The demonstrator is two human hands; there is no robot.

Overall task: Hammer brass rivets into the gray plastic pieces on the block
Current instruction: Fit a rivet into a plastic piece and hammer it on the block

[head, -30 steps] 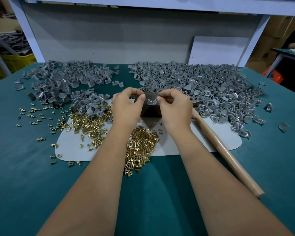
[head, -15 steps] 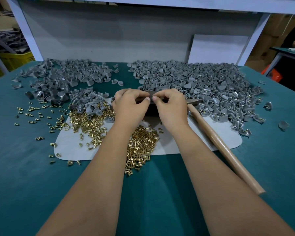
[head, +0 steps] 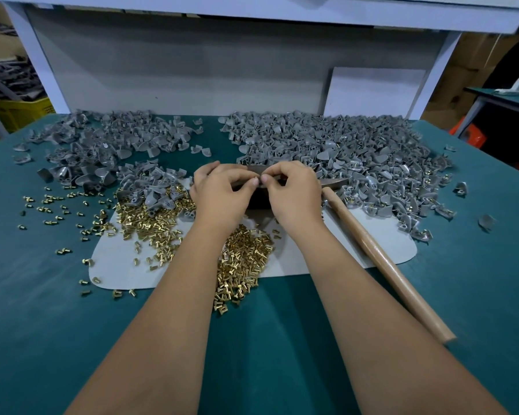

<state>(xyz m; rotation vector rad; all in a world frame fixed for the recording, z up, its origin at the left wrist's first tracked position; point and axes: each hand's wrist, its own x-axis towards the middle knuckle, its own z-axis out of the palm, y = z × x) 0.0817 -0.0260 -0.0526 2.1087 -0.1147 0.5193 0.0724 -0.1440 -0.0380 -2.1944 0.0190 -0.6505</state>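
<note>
Both hands, left and right, fingertips pinched together over the dark block, hiding what they pinch; brass rivets at 6 o'clock, hammer at 4.

Shiny brass rivets, matt gray plastic pieces, a smooth pale wooden hammer handle, and a matt teal counter.

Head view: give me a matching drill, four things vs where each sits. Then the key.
Things:
1. hammer
2. block
3. yellow crate
4. white board

Places:
A. under both hands
B. off the table, far left
C. lying right of the right arm
D. leaning on the back panel

Pairs: 1-C, 2-A, 3-B, 4-D
</note>
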